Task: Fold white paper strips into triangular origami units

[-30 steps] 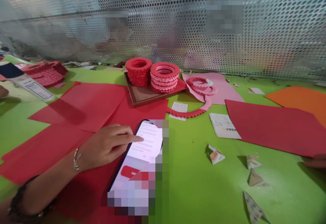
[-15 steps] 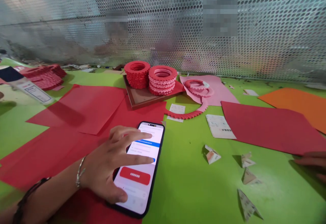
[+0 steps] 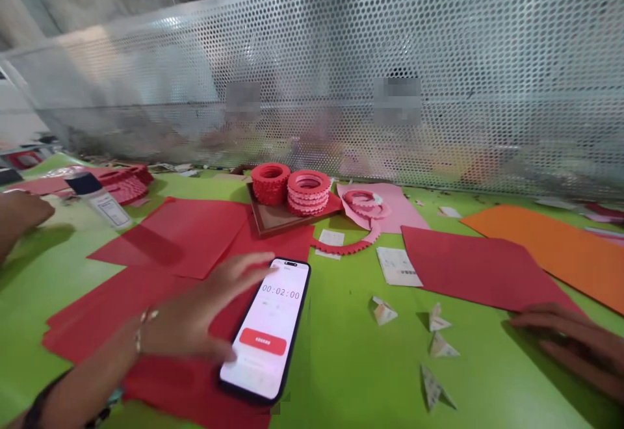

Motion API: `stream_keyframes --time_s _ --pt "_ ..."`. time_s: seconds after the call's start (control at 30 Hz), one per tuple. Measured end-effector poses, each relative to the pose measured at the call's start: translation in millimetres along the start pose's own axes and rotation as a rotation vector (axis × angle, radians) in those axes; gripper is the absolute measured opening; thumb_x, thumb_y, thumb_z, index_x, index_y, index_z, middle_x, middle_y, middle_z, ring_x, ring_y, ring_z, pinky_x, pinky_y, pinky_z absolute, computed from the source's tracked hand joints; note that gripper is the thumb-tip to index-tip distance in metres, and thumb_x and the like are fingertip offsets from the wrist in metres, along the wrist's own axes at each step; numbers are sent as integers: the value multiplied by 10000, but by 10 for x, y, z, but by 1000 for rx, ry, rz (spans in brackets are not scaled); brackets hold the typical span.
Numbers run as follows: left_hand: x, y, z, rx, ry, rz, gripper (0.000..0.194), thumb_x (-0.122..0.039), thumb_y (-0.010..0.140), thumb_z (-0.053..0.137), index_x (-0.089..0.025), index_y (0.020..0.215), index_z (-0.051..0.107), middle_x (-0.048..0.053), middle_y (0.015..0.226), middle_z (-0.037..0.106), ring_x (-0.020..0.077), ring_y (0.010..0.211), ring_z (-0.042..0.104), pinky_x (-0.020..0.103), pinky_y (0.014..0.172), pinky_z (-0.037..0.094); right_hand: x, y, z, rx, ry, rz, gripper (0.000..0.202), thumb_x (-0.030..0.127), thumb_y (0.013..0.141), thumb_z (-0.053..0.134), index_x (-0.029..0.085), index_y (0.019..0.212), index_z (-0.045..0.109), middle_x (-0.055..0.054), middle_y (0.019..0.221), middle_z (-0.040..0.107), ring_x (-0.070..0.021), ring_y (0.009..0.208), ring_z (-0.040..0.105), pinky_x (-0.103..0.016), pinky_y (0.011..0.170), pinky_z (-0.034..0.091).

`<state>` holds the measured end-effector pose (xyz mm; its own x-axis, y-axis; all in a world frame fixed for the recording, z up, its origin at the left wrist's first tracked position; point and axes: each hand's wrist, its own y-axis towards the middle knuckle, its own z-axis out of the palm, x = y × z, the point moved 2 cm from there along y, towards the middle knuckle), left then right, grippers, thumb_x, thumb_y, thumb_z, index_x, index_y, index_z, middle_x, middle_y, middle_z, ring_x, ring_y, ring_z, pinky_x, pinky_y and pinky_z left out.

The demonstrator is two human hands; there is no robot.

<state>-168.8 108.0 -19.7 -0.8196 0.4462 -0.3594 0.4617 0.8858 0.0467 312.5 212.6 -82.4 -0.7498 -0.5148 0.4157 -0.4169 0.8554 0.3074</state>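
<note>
Head view: phone (image 3: 268, 315) partly on red paper (image 3: 166, 383), screen reading 00:02:00
Left hand (image 3: 188, 325): open, spread over its edge; one light fingertip suits the screen, thumb clear
Right hand (image 3: 580, 351): loosely open above the desk (image 3: 351, 364), beside a red sheet (image 3: 478, 270)

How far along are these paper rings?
Two stacks of toothed paper rings look finished on the brown tray. The left hand is spread at the smartphone, which reads 00:02:00; the right hand is by a red sheet. Probably left: the pleated strip, an open curve, and perhaps the flat red sheets.
</note>
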Motion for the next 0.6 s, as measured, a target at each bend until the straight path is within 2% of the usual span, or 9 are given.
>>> stream_keyframes --time_s 0.1,0.17,0.23,0.27,0.33,0.4,0.47,0.53,0.6 --pt "196 191 -283 -181 233 -252 728 -548 730 465 -208 1306 177 125 1341 262 287 1184 320 393 925 340 58 8 2 84 36 11 211 422 734 482 357 896 599 -42 942 607 -233 874 591 -303 719 511" --pt "371 425 -441 -257 290 -313 747 -459 753 500 -118 1310 137 169 1305 308 273 1166 341 393 941 317 73 5 2 97 45 4 233 440 746 468 334 910 595 -61 960 592 -230 886 579 -317 750 496" --pt "577 673 -552 -324 340 -363 778 -400 770 507 -28 1303 81 222 1302 283 269 1167 336 380 941 319 66 -8 14 103 40 -4 255 451 752 459 322 931 587 -71 987 578 -236 921 561 -342 796 471" --pt "682 785 -591 -355 369 -388 773 -389 774 507 -8 1297 83 236 1307 263 283 1169 328 402 940 313 61 -17 22 105 37 -7 262 455 754 455 319 939 583 -74 998 571 -241 935 553 -356 811 459" --pt "868 982 -643 -386 432 -401 628 -373 798 484 -88 1284 207 178 1321 265 299 1181 305 470 940 282 63 -37 31 111 35 -11 271 454 763 439 316 954 573 -77 1015 562 -247 957 540 -370 826 445" --pt "1007 1148 -688 -384 491 -377 507 -344 803 491 -154 1241 322 120 1336 261 302 1198 268 522 954 219 96 -50 22 120 39 -3 274 443 777 422 310 972 560 -77 1036 552 -245 982 526 -361 835 439" --pt "1101 1298 -746 -348 527 -332 478 -346 780 523 -157 1199 393 108 1334 277 303 1208 246 533 963 175 155 -47 -2 145 41 14 263 421 790 411 299 977 550 -74 1041 548 -235 990 522 -333 835 439" --pt "1161 1431 -820 -282 533 -270 474 -371 736 568 -158 1146 463 101 1302 350 289 1192 289 473 972 201 212 -29 -25 178 43 28 246 393 810 387 284 961 547 -70 1027 553 -224 978 529 -304 821 444" --pt "1202 1536 -898 -196 518 -210 383 -380 712 588 -180 1037 554 73 1198 485 249 1118 405 375 946 279 237 -10 -37 190 45 22 231 365 823 370 271 938 546 -66 1002 561 -216 960 538 -282 805 447"
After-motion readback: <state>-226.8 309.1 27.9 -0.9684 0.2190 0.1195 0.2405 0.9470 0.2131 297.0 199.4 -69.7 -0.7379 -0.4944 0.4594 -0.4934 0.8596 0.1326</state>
